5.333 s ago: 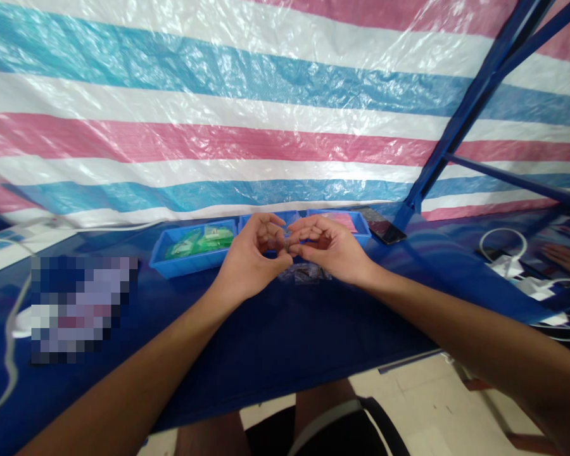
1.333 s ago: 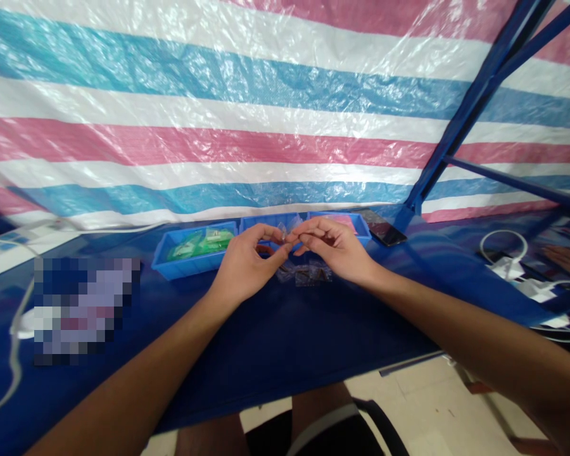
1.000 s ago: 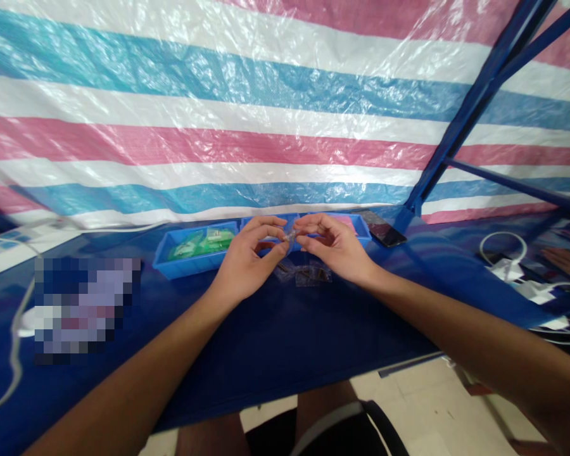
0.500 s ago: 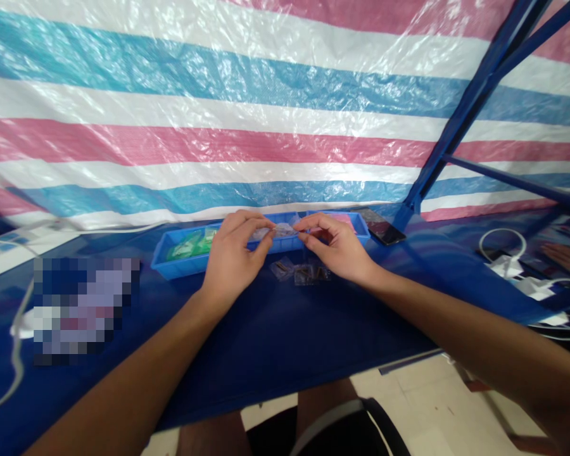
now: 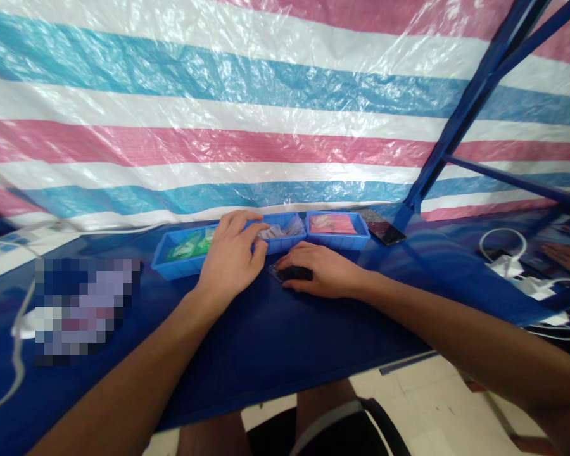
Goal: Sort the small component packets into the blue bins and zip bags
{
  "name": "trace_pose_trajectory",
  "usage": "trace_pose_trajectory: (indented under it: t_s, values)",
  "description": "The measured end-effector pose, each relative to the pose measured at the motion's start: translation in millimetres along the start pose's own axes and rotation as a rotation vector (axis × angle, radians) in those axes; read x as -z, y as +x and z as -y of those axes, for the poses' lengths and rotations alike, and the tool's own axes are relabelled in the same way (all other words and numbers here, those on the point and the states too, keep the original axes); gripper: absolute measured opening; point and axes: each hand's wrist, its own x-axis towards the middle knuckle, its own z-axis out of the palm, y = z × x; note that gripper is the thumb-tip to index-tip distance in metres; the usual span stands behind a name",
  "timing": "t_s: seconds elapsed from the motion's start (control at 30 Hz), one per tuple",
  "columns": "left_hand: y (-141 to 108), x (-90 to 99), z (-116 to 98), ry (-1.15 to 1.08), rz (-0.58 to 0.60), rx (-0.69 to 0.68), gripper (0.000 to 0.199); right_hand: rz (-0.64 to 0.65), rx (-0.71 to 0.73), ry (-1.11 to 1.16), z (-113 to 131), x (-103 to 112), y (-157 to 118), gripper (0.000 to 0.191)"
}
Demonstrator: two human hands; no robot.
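Observation:
My left hand hovers at the left part of the middle blue bin, fingers loosely bent and apart, with nothing visible in them. Inside that bin lie crumpled clear plastic bags. My right hand is low on the table in front of the bins, its fingers and thumb curled round small clear bags. Only an edge of these bags shows at the fingertips; the palm and fingers hide the others. Partly behind my left hand, a blue bin holds green packets.
A right-hand blue bin contains pink packets. Beside it lies a dark phone. White cables and plugs sit at the right, near another person's hand. A blue metal frame rises behind the table.
My hands have parted from a pinch over the middle bin, and the clear plastic between them is released. My right hand has dropped toward me onto the small bags; my left hand barely moved.

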Motion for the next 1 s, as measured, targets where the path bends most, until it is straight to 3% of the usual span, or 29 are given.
trace_pose_trajectory:
  t_s: [0.27, 0.57, 0.77, 1.0]
  values:
    - [2.0, 5.5, -16.8, -0.142, -0.059, -0.107, 0.035, -0.016, 0.044, -0.054, -0.2, -2.9, -0.1, 0.017]
    - [1.5, 4.6, -18.5, -0.197, -0.01, -0.128, 0.034, -0.067, 0.031, -0.026, 4.6, -1.6, -0.6, 0.018]
    - [1.7, 4.3, -19.4, -0.188, -0.032, -0.16, 0.033, 0.031, 0.069, 0.025, 3.4, -3.2, 0.2, 0.03]
    - [1.4, 5.5, -21.0, -0.245, -0.012, -0.095, 0.031, -0.08, -0.02, 0.068, -1.2, -4.7, -0.5, 0.02]
